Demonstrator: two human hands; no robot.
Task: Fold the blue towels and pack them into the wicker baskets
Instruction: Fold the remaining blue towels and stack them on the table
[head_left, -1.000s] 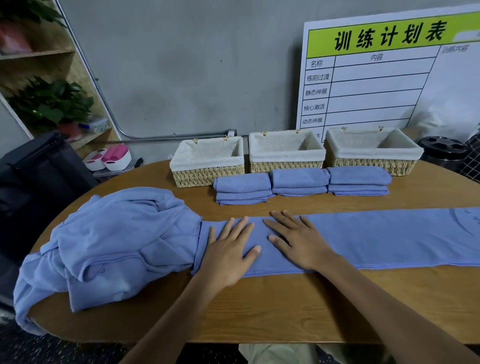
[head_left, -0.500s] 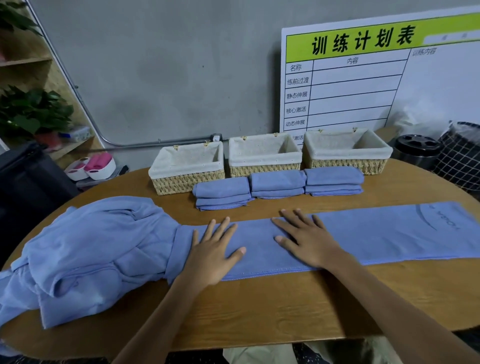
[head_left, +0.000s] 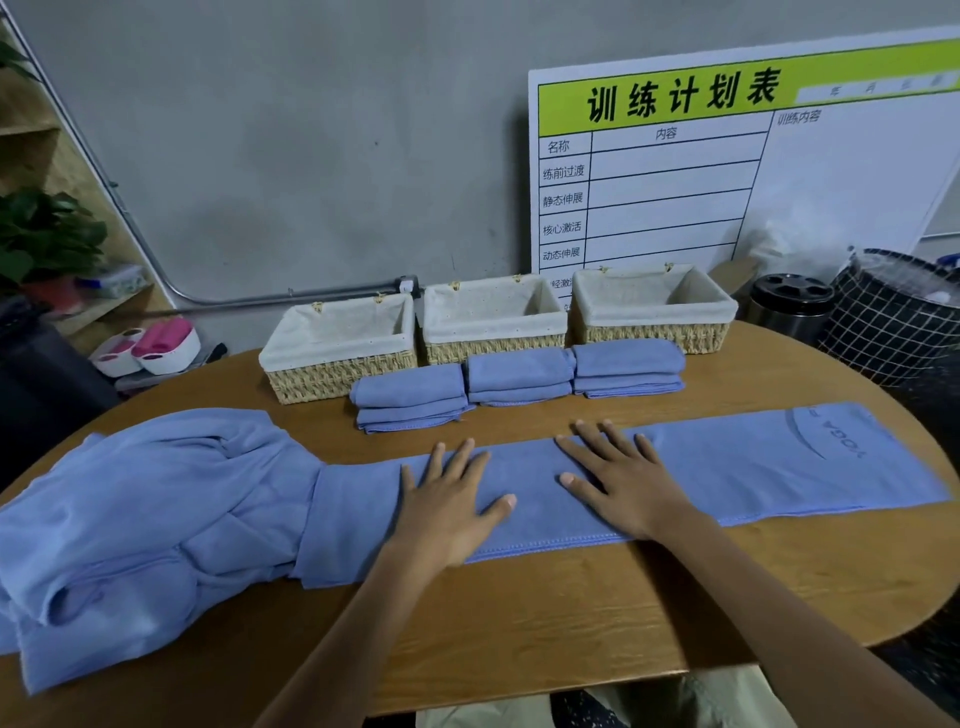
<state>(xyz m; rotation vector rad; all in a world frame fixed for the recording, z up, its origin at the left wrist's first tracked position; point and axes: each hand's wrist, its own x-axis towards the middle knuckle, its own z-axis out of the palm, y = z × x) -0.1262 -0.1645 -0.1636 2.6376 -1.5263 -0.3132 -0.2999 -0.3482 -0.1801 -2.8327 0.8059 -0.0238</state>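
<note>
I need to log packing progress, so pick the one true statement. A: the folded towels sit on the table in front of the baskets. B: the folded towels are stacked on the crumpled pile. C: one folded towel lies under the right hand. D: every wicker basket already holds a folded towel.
A: three stacks of folded towels lie on the table just in front of the wicker baskets, whose visible linings show no towels.

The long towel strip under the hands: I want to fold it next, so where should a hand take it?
Probably pinch the free right end of the long towel strip, near the printed logo, coming from the right. It lies flat and unobstructed; the left end runs into the crumpled towel pile.
</note>
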